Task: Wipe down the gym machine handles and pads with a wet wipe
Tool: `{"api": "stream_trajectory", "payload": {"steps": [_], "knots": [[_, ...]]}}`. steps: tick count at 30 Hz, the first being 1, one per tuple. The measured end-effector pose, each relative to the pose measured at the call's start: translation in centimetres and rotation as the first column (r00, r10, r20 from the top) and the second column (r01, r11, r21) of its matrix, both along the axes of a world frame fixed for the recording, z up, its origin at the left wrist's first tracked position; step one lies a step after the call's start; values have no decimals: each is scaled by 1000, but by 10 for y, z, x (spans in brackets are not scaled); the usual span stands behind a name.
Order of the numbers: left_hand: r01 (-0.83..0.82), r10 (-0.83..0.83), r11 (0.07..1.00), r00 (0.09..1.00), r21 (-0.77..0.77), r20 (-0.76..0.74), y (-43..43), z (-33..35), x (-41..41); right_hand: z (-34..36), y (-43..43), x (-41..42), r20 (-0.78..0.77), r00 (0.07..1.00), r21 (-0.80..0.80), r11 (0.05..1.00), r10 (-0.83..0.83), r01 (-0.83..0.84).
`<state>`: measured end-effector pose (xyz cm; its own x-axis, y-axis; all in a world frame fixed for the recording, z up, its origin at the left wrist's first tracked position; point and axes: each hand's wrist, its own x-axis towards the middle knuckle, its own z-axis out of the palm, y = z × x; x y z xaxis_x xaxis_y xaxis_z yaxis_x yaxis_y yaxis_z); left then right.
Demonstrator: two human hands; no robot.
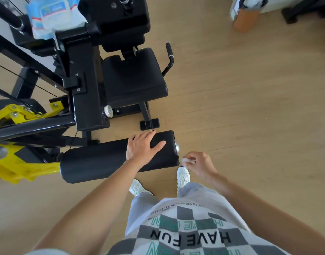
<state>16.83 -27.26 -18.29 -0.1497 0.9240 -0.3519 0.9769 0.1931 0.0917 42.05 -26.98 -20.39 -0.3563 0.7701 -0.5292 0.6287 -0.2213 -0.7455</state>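
The left hand (142, 145) lies flat, fingers straight, on the black roller pad (102, 159). The right hand (198, 165) pinches a crumpled wet wipe (187, 160) just right of the pad's end.

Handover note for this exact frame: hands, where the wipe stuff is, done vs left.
Left hand: flat, fingers straight, resting on the black cylindrical leg roller pad.
Right hand: pinches a crumpled white wet wipe beside the roller's end; contact unclear.
Blue-and-white wipe pack sits atop the machine frame.
Done: cannot tell which parts are wiped.
Left: likely the roller, black padded seat and black curved side handle.
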Motion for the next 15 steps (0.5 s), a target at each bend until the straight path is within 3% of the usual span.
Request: {"api": "stream_trajectory", "payload": {"steps": [4,8,15], "knots": [[-9,11,1000,998,-18,68,10,1,-4,16,18,-10,-82,980,67,980,-183,189],[-25,26,1000,995,-8,101,10,0,-6,24,13,-31,-148,967,50,975,-209,219],[-46,49,999,990,-28,131,13,9,-4,8,-24,-23,-8,987,118,979,-163,163]]}}
